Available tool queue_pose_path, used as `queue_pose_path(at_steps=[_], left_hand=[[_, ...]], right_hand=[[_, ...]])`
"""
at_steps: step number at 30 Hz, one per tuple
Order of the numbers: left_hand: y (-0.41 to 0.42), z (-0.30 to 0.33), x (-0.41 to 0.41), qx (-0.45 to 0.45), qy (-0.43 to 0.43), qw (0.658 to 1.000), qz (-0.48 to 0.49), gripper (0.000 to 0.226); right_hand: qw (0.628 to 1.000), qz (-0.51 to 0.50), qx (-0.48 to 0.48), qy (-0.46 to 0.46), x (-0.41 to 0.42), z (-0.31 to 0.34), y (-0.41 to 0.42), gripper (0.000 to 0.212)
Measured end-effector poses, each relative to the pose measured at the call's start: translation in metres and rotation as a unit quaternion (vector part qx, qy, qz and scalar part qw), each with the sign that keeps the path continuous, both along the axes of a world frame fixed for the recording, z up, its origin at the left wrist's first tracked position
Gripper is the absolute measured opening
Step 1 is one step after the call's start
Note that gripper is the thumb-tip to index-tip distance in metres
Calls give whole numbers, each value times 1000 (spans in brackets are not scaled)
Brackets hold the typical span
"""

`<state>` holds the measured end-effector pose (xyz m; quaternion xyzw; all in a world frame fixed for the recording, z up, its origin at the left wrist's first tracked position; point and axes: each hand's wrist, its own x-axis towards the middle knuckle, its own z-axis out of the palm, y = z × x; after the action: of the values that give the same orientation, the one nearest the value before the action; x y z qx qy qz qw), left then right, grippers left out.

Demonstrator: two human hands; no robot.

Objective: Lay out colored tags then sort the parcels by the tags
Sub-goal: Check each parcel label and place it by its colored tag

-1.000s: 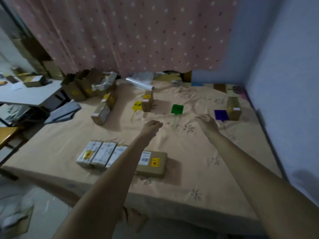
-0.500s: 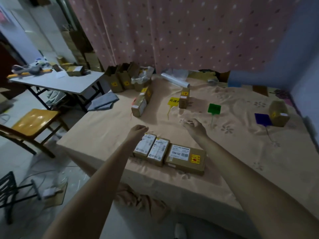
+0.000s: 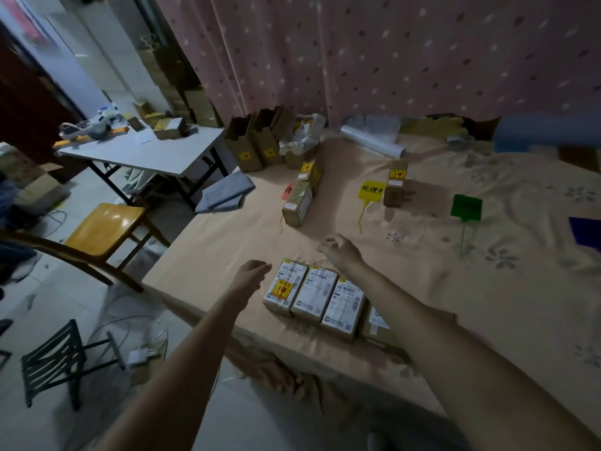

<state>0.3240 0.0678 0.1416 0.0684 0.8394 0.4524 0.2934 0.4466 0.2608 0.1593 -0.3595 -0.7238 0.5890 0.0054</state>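
Note:
On the beige bed (image 3: 487, 304) lie coloured tags: an orange-red tag (image 3: 287, 191), a yellow tag (image 3: 370, 190), a green tag (image 3: 466, 207) and a blue tag (image 3: 587, 231) at the right edge. A brown parcel (image 3: 297, 203) stands by the orange-red tag, another parcel (image 3: 395, 183) by the yellow one. Three labelled parcels (image 3: 313, 292) lie side by side near the bed's front edge, a fourth partly hidden under my right forearm. My left hand (image 3: 250, 275) hovers just left of them, fingers loosely curled, empty. My right hand (image 3: 340, 250) hovers just behind them, fingers apart, empty.
Open cardboard boxes (image 3: 257, 138) and a clear plastic roll (image 3: 372, 141) stand at the bed's far side under a pink curtain. A grey cloth (image 3: 224, 193) hangs off the left edge. A folding table (image 3: 143, 151), a yellow chair (image 3: 104, 226) and a black rack (image 3: 55, 359) stand to the left.
The view has swung left and both hands have drawn back from the bed's middle to the row of parcels at the front edge. Neither hand has picked anything up.

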Motion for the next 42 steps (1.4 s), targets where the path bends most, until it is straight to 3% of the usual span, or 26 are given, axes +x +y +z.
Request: queue_pose_path(at_steps=[5,10,16,22,26,29,37,42], left_hand=[[-1,-22,-32,1,-16,1000,-23,9],[-3,-55,-71,0,-51,995,-80,23],[3,-84,-101,-38,-100,980,-165,24],[5,-111,-108,-83,-167,961,-206,18],[8,-121,-104,-96,-206,953,-201,25],[7,-116,-100,-121,-188,945,-238,35],[-11,-106,-108,-28,-221,947,-232,44],[-21,-106,-112,14,-162,965,-206,71]], right_hand=[[999,11,-2,-47,-35,-20,-26,54],[996,-14,-11,-90,-72,-46,-58,51],[980,-59,-12,-189,-95,-70,-99,59],[971,-99,-14,-218,-101,-81,-124,59],[966,-114,10,-231,-98,-84,-133,48],[966,-117,13,-228,-99,-83,-137,50],[967,-125,28,-220,-103,-86,-136,41],[971,-123,1,-204,-109,-96,-139,38]])
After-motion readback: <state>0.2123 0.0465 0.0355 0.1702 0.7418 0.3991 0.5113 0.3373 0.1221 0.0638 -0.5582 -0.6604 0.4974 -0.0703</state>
